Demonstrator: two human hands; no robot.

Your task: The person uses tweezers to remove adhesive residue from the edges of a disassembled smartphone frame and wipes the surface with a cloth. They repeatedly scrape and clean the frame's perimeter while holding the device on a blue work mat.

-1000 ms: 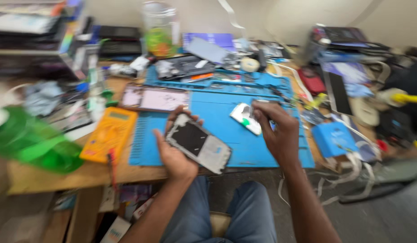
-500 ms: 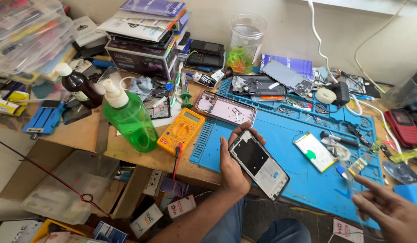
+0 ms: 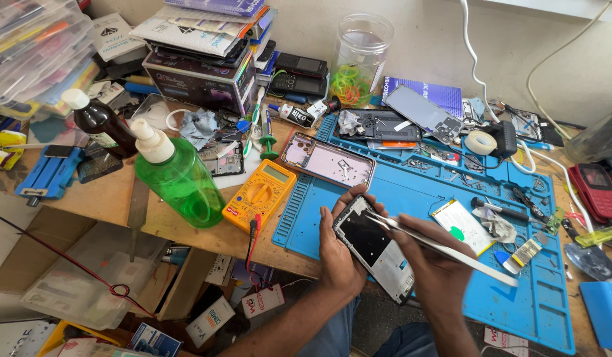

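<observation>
My left hand (image 3: 338, 254) holds an opened phone (image 3: 374, 246) with a dark inside and a pale frame, tilted over the front edge of the blue work mat (image 3: 418, 198). My right hand (image 3: 430, 264) grips long metal tweezers (image 3: 445, 249). Their tips rest on the phone's upper end. A white phone battery (image 3: 460, 225) with a green dot lies on the mat just right of my hands. A pink phone back cover (image 3: 328, 160) lies on the mat's far left corner.
A yellow multimeter (image 3: 262, 194) and a green pump bottle (image 3: 177, 175) stand left of the mat. A dark bottle (image 3: 100, 121), stacked boxes (image 3: 200, 66), a clear jar (image 3: 361, 56), a tape roll (image 3: 480, 142), a red phone (image 3: 595, 190) and small tools crowd the wooden bench.
My right hand has come back from the lower right with tweezers and set their tips on the phone. The left hand has kept holding the phone. The view has swung left.
</observation>
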